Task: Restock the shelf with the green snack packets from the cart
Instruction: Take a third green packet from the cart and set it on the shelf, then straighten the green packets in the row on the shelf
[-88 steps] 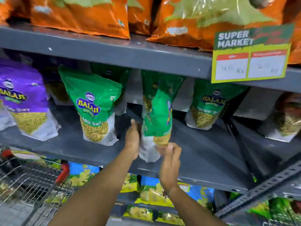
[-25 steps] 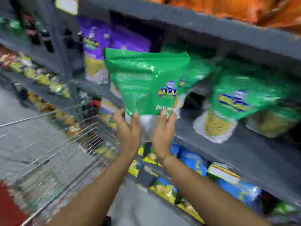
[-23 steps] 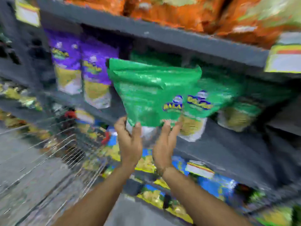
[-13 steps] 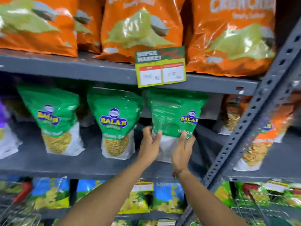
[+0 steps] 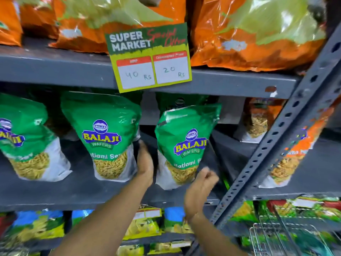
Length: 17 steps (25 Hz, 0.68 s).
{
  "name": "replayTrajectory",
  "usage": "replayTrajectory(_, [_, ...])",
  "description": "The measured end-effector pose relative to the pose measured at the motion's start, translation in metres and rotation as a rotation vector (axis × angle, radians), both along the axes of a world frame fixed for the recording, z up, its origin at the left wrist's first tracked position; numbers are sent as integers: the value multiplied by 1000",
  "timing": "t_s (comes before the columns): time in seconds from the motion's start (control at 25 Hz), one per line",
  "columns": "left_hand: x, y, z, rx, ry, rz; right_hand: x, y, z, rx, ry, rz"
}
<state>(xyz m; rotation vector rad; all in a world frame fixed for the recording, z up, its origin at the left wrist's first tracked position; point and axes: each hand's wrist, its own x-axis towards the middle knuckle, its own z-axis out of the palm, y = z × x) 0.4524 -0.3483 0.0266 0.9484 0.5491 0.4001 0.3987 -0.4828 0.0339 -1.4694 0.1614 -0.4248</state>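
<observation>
Three green snack packets stand in a row on the grey shelf [image 5: 55,193]: one at the left [image 5: 22,137], one in the middle [image 5: 103,133] and one at the right [image 5: 186,137], which leans slightly. My left hand [image 5: 145,163] is flat with straight fingers in the gap between the middle and right packets, against the right packet's left edge. My right hand [image 5: 201,183] is curled into a loose fist just off that packet's lower right corner, with nothing in it. A corner of the wire cart [image 5: 287,235] shows at the bottom right.
A green and yellow price sign [image 5: 149,58] hangs from the shelf above, which holds large orange bags [image 5: 258,30]. A slanted perforated steel post [image 5: 287,122] bounds the bay on the right, with orange packets [image 5: 256,121] beyond it. Blue and yellow packets [image 5: 144,224] fill the lower shelf.
Both hands carried a green packet from the cart side to the shelf and set it down at the right of the row. They have let go of it; the right hand has drawn back.
</observation>
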Motion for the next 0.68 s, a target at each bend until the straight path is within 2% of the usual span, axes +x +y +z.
replayTrajectory(0.04, [-12, -10, 2, 125, 24, 57, 21, -6, 6, -27, 23, -45])
replayTrajectory(0.12, [-33, -40, 1, 313, 82, 125, 51, -9, 14, -43, 70, 75])
replayTrajectory(0.24, [-33, -60, 17, 267, 68, -102, 55, 4, 11, -37, 198, 249])
replayTrajectory(0.4, [-15, -46, 30, 263, 125, -266, 52, 10, 11, -55, 122, 145])
replayTrajectory(0.56, [-17, -44, 29, 269, 148, -269, 46, 8, 9, -91, 121, 187])
replayTrajectory(0.68, [-33, -37, 24, 319, 182, -169, 39, 7, 5, -71, 165, 121])
